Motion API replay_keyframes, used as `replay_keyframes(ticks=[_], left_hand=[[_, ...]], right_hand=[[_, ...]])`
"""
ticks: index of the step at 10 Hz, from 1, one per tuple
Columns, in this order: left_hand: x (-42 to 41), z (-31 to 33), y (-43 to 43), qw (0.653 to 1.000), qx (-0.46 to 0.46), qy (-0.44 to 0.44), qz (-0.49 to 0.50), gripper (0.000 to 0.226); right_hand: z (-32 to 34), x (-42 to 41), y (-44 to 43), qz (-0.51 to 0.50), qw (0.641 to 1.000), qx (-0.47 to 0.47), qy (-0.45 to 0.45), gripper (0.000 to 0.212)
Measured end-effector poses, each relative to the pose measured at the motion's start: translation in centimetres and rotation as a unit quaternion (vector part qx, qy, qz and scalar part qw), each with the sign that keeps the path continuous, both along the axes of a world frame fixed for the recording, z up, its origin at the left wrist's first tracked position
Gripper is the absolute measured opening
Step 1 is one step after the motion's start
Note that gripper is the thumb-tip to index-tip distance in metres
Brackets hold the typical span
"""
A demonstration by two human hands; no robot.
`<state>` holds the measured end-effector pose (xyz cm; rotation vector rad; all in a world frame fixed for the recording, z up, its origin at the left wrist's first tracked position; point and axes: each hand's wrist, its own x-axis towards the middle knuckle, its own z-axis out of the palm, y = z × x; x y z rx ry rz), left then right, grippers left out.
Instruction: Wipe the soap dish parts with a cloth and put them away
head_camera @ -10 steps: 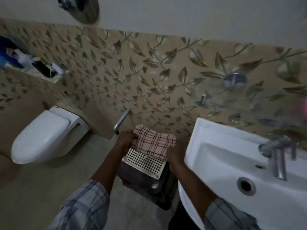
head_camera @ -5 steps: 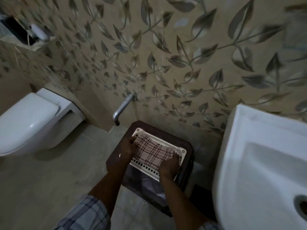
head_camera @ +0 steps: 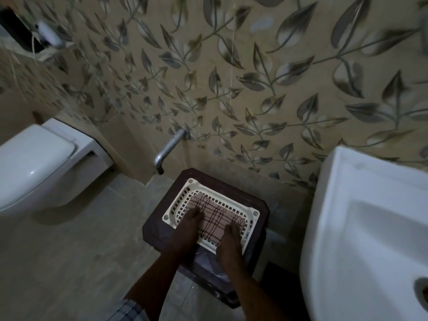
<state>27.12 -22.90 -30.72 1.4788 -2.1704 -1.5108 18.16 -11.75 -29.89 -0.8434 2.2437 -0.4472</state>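
Observation:
A white perforated soap dish tray point(head_camera: 185, 195) lies flat on a dark brown plastic stool point(head_camera: 157, 230). A pink checked cloth point(head_camera: 214, 216) is spread inside the tray. My left hand point(head_camera: 188, 224) presses on the cloth's near left part, fingers flat. My right hand point(head_camera: 229, 239) rests on the cloth's near right part, over the tray's front rim. Both hands lie on the cloth rather than gripping it. No other soap dish part is visible.
A white washbasin point(head_camera: 361, 218) stands close on the right. A white toilet point(head_camera: 34, 163) is on the left. A metal spout point(head_camera: 165, 150) juts from the leaf-patterned tiled wall just behind the stool. The floor is grey tile.
The tray and cloth came down from being held in the air onto the stool. The cloth now lies spread flat inside the tray, and my hands have slid toward its near edge.

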Motion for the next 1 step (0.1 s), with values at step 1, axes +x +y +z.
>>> replay_keyframes(ticks=[1], left_hand=[[-0.58,0.17,-0.3,0.993,-0.089,-0.05,-0.062,0.035]], right_hand=[[1.32,0.3,0.22,-0.056,0.996,-0.065,-0.038,0.045]])
